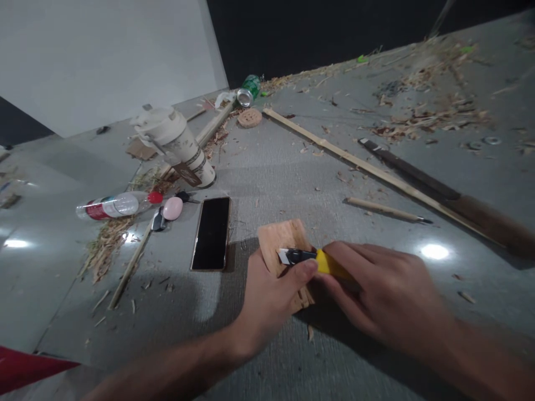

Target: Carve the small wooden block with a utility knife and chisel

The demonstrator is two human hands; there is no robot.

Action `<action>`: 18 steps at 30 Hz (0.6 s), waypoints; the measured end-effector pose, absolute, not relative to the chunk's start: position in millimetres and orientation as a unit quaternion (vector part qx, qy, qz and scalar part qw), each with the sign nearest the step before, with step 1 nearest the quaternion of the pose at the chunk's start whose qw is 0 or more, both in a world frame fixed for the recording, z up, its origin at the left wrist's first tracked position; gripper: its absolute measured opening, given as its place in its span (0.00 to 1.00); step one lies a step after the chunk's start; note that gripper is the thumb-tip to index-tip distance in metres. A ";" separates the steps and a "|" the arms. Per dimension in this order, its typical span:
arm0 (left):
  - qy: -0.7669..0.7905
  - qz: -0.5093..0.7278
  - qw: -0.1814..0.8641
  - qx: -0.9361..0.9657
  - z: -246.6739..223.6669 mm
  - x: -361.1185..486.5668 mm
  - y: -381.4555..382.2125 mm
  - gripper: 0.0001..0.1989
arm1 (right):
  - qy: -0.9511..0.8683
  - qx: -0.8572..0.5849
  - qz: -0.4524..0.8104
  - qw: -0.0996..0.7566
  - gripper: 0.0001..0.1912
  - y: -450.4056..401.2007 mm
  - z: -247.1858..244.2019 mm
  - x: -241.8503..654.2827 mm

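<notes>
A pale block of wood (288, 233) with a rounded, cut surface sits in the lower middle. My left hand (271, 295) is closed around its near left side, with the thumb reaching across toward the knife. In my right hand (376, 284) is a yellow utility knife (328, 263) with a black front end. Its short blade points left and lies against the face of the wood. My left thumb presses at the black part of the knife. The palm side of both hands is hidden.
A phone (212, 234) lies left of the wood, beyond it a white tumbler (179, 142) and a plastic bottle (121, 206). To the right are a carving tool (380, 210), a long wood strip (355, 161) and a dark long-handled blade (418, 181). A green can (249, 89) and shavings lie farther back.
</notes>
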State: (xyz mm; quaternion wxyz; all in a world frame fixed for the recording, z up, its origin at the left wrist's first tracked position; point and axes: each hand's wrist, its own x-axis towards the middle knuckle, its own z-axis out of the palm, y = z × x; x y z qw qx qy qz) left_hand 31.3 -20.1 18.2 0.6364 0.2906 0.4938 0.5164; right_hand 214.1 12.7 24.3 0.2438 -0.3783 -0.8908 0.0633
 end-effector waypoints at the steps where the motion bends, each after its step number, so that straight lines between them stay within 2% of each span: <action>1: 0.492 0.519 0.637 0.288 18.6 31.9 -20.2 0.15 | -0.890 -0.381 0.062 0.243 0.14 11.6 24.0 213.5; 18: 0.499 0.553 0.606 0.279 10.4 36.5 -24.4 0.17 | -0.875 -0.402 0.075 0.259 0.17 8.7 24.1 206.6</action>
